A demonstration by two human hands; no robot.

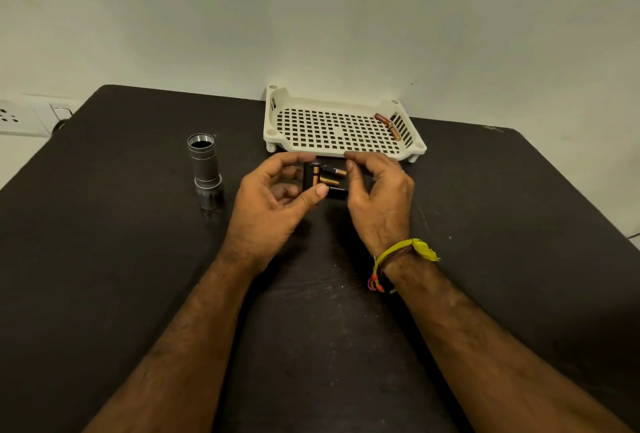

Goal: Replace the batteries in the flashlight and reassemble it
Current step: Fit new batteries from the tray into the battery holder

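Where both hands meet, black-and-copper batteries, half hidden.

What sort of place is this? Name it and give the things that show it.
Probably a room in a home or small workspace, not a factory. A dark table stands against a plain painted wall with a wall socket. A white plastic tray sits at the table's back edge.
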